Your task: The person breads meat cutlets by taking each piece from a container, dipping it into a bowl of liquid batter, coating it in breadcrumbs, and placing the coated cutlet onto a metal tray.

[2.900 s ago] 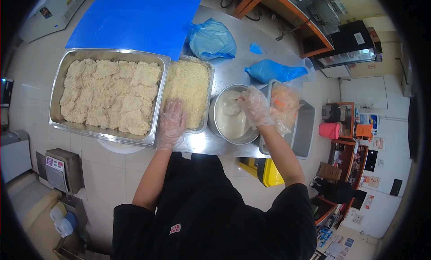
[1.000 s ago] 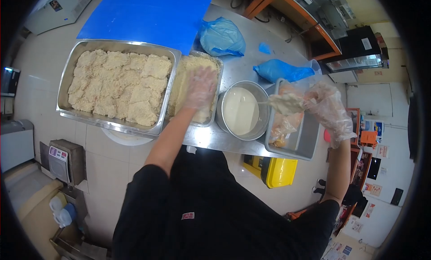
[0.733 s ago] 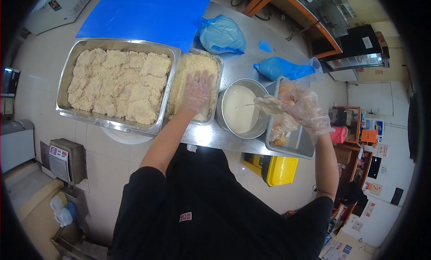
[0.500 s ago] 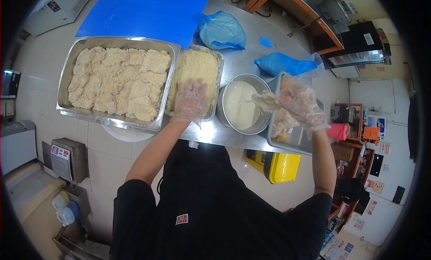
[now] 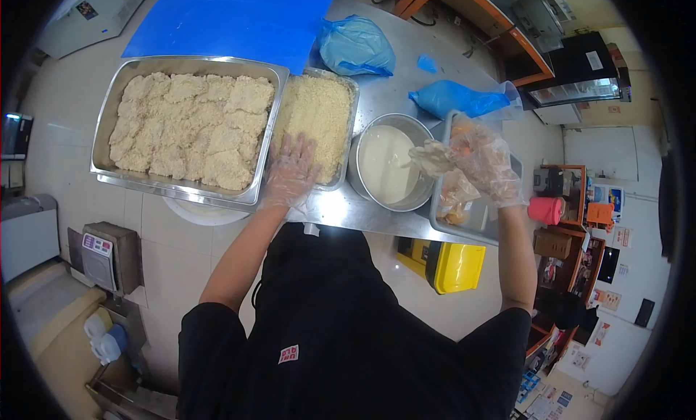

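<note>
Both of my hands wear clear plastic gloves. My left hand [image 5: 292, 175] lies with fingers spread at the near left edge of a tray of breadcrumbs [image 5: 319, 115]. Its fingertips touch the crumbs. Over the right rim of a round metal pot of pale batter [image 5: 384, 163], my right hand [image 5: 489, 165] is closed on a batter-coated piece [image 5: 433, 159], whose exact kind is hidden by the coating. Under that hand is a grey tub [image 5: 475, 221] with orange-coloured pieces [image 5: 455, 208] in it. Left of the crumbs, a deep steel tray [image 5: 101, 141] holds several breaded pieces [image 5: 192, 130].
A blue board [image 5: 225, 21] lies behind the steel tray. Two blue plastic bags, one round [image 5: 357, 47] and one flatter [image 5: 458, 99], rest on the metal table [image 5: 395, 94]. Below the table's front edge stands a yellow bin [image 5: 458, 268] on the floor.
My left hand has drawn back over the crumbs, toward me and slightly left. My right hand with the coated piece has barely moved. The view has shifted slightly.
</note>
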Demonstrator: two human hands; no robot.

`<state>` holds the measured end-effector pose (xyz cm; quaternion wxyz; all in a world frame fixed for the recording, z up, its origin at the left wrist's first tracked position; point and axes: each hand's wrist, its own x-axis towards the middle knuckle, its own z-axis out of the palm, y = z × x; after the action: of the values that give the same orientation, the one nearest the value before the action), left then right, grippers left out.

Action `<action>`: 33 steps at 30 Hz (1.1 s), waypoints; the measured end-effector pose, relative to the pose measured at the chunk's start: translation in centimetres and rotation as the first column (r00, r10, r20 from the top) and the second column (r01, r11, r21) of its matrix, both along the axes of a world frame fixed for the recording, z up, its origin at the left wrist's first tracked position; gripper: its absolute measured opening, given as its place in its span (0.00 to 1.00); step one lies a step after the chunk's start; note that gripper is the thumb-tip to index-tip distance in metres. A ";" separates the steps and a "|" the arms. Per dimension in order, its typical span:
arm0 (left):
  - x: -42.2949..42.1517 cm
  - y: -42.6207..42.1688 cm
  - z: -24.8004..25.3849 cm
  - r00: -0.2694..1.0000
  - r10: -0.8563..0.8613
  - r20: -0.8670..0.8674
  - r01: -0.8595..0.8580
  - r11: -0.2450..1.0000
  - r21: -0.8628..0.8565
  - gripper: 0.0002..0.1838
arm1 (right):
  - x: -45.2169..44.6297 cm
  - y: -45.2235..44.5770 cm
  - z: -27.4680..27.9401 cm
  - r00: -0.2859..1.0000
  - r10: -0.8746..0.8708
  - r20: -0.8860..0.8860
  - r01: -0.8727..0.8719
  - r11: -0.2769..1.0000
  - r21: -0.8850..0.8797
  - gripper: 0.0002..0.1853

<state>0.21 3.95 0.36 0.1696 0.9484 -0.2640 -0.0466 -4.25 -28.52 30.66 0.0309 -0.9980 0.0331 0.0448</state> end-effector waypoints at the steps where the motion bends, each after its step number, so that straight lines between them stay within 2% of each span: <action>1: 0.0 0.0 0.0 1.000 0.004 -0.005 -0.004 1.000 -0.008 0.37 | 0.0 0.4 0.6 1.000 -0.022 0.000 0.022 1.000 0.012 0.11; 3: 0.1 0.0 0.0 1.000 0.019 0.001 -0.019 1.000 -0.023 0.36 | 0.0 1.4 1.8 0.997 -0.071 -0.001 0.071 0.997 0.033 0.12; 6: -0.1 -0.2 0.1 1.000 0.028 0.006 -0.028 0.999 -0.031 0.37 | -0.9 0.3 -1.8 0.989 0.127 0.080 -0.124 0.992 -0.033 0.10; 12: -0.1 -0.1 -0.2 0.999 0.039 0.009 -0.039 0.998 -0.042 0.36 | -1.9 1.2 -2.9 0.998 0.031 0.063 -0.033 0.999 0.041 0.11; 15: 0.0 -0.2 -0.2 0.999 0.045 0.017 -0.044 0.996 -0.075 0.38 | -2.5 1.3 -4.6 0.993 0.112 0.034 -0.109 0.992 -0.067 0.11; 18: 0.0 -0.1 -0.3 0.998 0.052 0.036 -0.047 0.993 -0.108 0.38 | -2.9 1.5 -4.9 1.000 -0.010 0.017 0.010 0.999 0.039 0.09; 22: 0.0 -0.2 -0.2 0.997 0.057 0.057 -0.053 0.996 -0.066 0.37 | -3.1 1.1 -6.1 0.997 0.066 0.038 -0.067 0.998 0.019 0.11; 27: 0.0 -0.2 -0.2 0.997 0.075 0.035 -0.071 0.991 -0.116 0.37 | -2.9 1.6 -5.7 0.997 0.058 0.057 -0.060 0.998 0.023 0.10; 31: 0.1 0.0 0.1 0.996 0.074 0.042 -0.065 0.982 -0.177 0.39 | -2.4 1.0 -6.9 0.988 0.147 0.038 -0.148 0.989 0.011 0.08; 33: -0.1 0.3 0.5 0.996 0.071 0.062 -0.052 0.959 -0.279 0.41 | -2.0 1.2 -6.8 0.986 0.161 0.040 -0.161 0.987 -0.004 0.08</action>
<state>0.15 4.24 0.81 0.2924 0.9241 -0.2442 0.0299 -6.28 -27.27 23.84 0.0274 -0.9981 -0.0483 0.0271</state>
